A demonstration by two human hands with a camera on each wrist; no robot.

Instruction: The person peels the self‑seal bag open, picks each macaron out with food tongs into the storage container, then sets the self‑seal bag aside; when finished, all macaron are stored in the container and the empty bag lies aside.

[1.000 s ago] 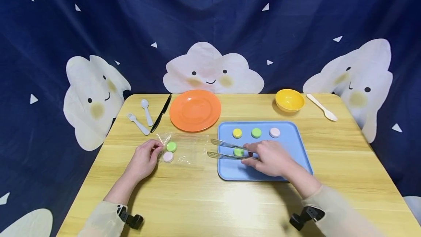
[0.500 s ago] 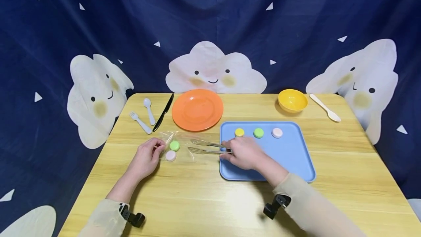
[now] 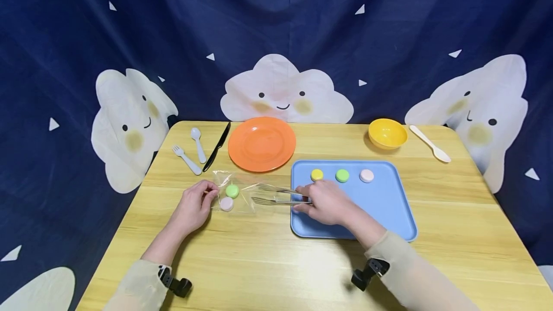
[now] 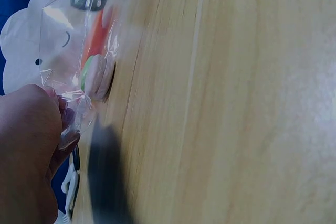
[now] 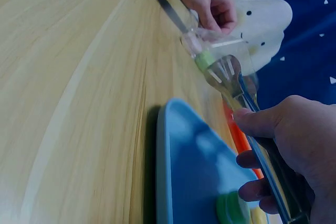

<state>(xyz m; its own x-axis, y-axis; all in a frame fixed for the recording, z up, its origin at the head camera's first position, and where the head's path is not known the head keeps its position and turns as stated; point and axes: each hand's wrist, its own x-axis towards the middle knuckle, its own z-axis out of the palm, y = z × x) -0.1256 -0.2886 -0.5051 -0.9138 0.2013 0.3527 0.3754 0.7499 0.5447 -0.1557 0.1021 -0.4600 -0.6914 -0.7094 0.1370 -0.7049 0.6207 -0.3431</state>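
My left hand [image 3: 196, 205] pinches the near left end of a clear plastic bag [image 3: 244, 205] lying on the table. In the bag are a green macaron [image 3: 232, 191] and a pink macaron [image 3: 226, 203], touching or nearly so. With my right hand [image 3: 327, 202] I grip metal tongs [image 5: 247, 100] over the left side of a blue tray [image 3: 358, 224]. Their slotted tips are parted and overlap the bag's right part; I cannot tell whether they are inside it. Nothing shows between them. Beneath my right hand, the right wrist view shows another green macaron [image 5: 231, 208] on the tray.
Along the tray's back sit yellow [image 3: 317, 174], green [image 3: 342, 175] and pink [image 3: 366, 175] macarons. Behind are an orange plate [image 3: 262, 144], yellow bowl [image 3: 388, 134] and white spoon [image 3: 430, 144]. A fork [image 3: 186, 160], grey spoon [image 3: 198, 145] and black knife [image 3: 217, 147] lie far left.
My right hand has moved left with the tongs, bringing their tips from the tray's left edge over the bag. It covers the near green macaron on the tray. My left hand keeps its hold.
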